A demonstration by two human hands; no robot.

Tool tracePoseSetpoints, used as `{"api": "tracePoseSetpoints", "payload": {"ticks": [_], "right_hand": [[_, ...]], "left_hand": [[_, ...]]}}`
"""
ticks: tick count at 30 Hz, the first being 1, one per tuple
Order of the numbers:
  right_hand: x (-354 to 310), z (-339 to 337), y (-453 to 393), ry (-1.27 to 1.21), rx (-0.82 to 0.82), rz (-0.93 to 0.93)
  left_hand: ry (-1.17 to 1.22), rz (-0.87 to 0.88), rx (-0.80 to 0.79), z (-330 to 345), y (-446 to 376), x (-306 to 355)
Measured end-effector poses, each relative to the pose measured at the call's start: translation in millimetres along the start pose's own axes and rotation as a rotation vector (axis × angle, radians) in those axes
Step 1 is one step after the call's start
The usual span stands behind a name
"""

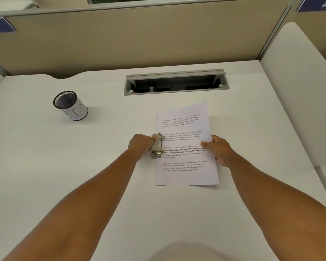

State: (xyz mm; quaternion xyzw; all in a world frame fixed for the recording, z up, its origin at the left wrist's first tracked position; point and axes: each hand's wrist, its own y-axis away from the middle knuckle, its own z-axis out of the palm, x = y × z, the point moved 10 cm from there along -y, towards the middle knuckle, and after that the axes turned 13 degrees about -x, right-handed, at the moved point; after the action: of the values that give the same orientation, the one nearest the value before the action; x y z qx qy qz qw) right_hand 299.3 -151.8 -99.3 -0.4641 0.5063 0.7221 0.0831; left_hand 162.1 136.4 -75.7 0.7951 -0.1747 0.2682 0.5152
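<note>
White laminate desk [64, 176] fills most of the view, seen from above by a person whose two bare forearms reach forward from the near edge.

A printed sheet of paper [184, 174] lies flat on the desk, a little right of centre, its long sides running near to far and its far end tilted slightly to the right. It carries four short blocks of black text; part of the third block is bold.

A small grey metal hole punch [157, 146] sits on the desk at the middle of the sheet's left edge, with that edge inside its mouth. The left hand [140, 146] is curled around the punch from the left, knuckles up, one fingertip lying over the far end of the lever.

The right hand [220, 149] holds the sheet at the middle of its right edge. Its thumb lies on top of the paper, pointing left, beside the bold text. Its fingers are bent at the edge, pinching the sheet.

Far to the left, well apart from the paper, stands a black wire-mesh cup [70, 105] wrapped in a white label hand-lettered "BIN". Beyond the sheet, a grey-framed cable hatch [175, 73] is open in the desk, dark inside. A beige partition wall [120, 40] runs along the far side, with a blue sign [0, 25] at its upper left.
</note>
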Motion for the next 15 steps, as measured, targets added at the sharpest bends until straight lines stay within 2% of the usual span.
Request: {"api": "tracePoseSetpoints", "payload": {"ticks": [15], "right_hand": [[-7.0,2.8,-0.1,0.206,0.047,0.017]], "left_hand": [[0.125,-0.033,-0.055,0.6,-0.9,-5.1]]}}
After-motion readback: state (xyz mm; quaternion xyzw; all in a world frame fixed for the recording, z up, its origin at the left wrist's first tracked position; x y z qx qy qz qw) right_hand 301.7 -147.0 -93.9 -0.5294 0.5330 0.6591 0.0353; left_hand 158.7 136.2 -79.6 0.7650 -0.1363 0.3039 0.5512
